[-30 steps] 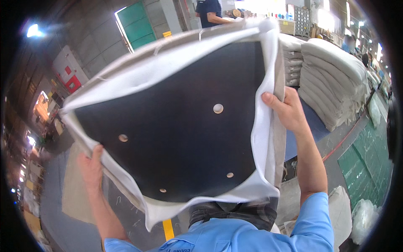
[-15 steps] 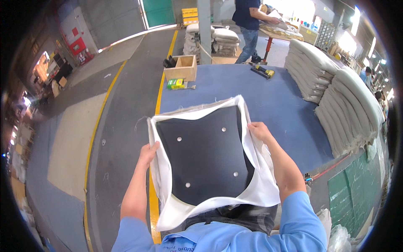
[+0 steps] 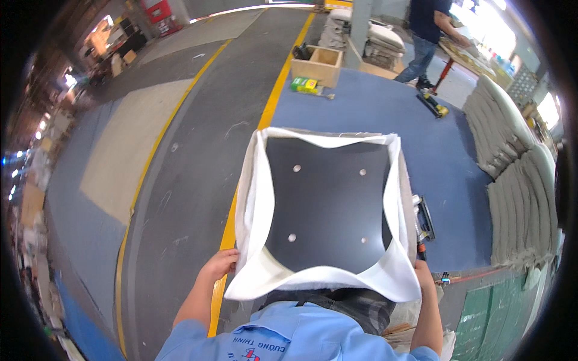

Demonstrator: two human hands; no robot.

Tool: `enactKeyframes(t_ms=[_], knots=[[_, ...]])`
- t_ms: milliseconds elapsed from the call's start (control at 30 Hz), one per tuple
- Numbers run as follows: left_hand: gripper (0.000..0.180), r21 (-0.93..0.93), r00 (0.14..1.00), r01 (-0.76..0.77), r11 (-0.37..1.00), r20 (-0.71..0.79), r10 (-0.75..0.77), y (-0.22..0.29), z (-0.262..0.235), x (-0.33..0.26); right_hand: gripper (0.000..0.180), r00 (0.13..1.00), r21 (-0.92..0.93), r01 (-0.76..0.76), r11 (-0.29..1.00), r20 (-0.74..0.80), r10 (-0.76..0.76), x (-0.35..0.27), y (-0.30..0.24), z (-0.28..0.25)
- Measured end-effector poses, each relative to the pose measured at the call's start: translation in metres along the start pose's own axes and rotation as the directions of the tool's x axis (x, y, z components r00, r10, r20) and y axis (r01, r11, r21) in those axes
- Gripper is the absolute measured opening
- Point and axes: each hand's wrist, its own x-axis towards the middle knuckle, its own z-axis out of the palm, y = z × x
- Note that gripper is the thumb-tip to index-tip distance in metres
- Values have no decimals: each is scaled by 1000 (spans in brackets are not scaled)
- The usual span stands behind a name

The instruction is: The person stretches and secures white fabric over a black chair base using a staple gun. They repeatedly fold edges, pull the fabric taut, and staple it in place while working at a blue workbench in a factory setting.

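Observation:
A square seat cushion [image 3: 328, 204] is held in front of me, underside up. Its dark board has several round metal-rimmed holes, and white padding and fabric flaps stand up around the edges. My left hand [image 3: 224, 263] is closed on the near left edge, fingers partly under the fabric. At the near right corner, my right hand [image 3: 424, 275] grips the edge, with its fingers mostly hidden. Just beyond that hand, a staple gun [image 3: 425, 218] with an orange hose fitting lies on the blue-topped table [image 3: 460, 222], partly covered by the cushion.
A wooden box [image 3: 319, 66] and a green-yellow carton [image 3: 304, 84] sit at the table's far left. Another staple gun [image 3: 432, 105] lies farther back. Stacked grey-white cushions [image 3: 522, 204] line the right side. A person [image 3: 424, 42] stands at a farther table.
The cushion has levelled out, and my hands have slid toward its near corners. My view has shifted left and down. The nearer staple gun now shows beside the cushion.

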Motion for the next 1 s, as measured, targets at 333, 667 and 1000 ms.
enactKeyframes(t_ms=[333, 667, 1000], knots=[[23, -462, 950, -309, 831, -99, 298, -73, 16, -15, 40, 978, 710, 191, 677, -196, -71, -29, 106, 41], [49, -881, 801, -326, 344, -64, 595, -87, 91, 1, 30, 997, 971, -33, 238, 16, 71, -54, 106, 72], [51, -905, 916, -127, 407, 50, 398, -129, 133, 12, 44, 852, 811, -442, 384, 513, -102, -70, -17, 172]])
